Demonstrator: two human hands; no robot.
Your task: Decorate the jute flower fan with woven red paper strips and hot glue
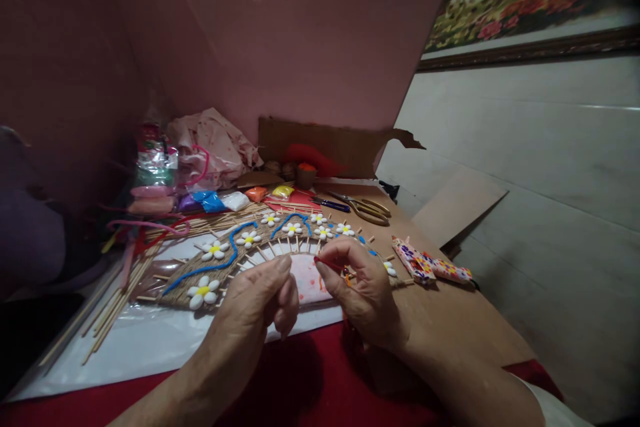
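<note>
My left hand point(260, 297) is raised with thumb and index finger pressed together; whatever they may pinch is too small to make out. Facing it, my right hand point(363, 293) is closed, with a small dark red piece point(317, 259) between thumb and index fingertip. A bit of orange point(347, 278) shows by its curled fingers. Behind both hands lies a fan-shaped craft piece point(225, 268), a twine-wrapped arch with wooden sticks poking out, white flowers point(203, 291) with yellow centres and a wavy blue strip point(200, 269). Pink patterned fabric point(309, 278) fills its middle, partly hidden by my hands.
Scissors point(367, 208) lie on brown cardboard point(450, 327), near a flower-patterned bundle point(435, 267). Coloured clay packets point(209, 201), wooden sticks point(107, 320) and a crumpled pink cloth point(215, 147) lie at the back and left. Red cloth point(295, 380) covers the near edge.
</note>
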